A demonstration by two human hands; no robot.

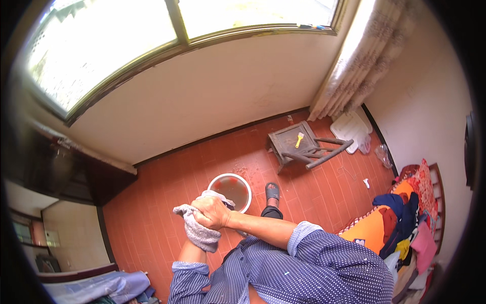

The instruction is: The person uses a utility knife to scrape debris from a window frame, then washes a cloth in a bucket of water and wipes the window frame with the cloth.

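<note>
A grey towel [198,230] is bunched and twisted between my hands, in front of my body and just left of a white-rimmed bucket. My right hand [211,212] is closed in a fist round its upper part, and one end sticks out to the left. Below that fist, my left forearm [192,252] rises into the towel, which covers most of my left hand; its grip shows only by how the towel is gathered. A paler piece of cloth [217,195] shows beyond my fist, over the bucket's rim. The bucket [248,201] holds murky brownish water.
A dark wooden stool or small chair [283,140] with a yellow-handled brush [299,140] on it stands ahead right. Heaped clothes [372,230] lie at right. A dark cabinet [96,175] is at left, a window [182,48] ahead. My sandalled foot [272,191] is beside the bucket.
</note>
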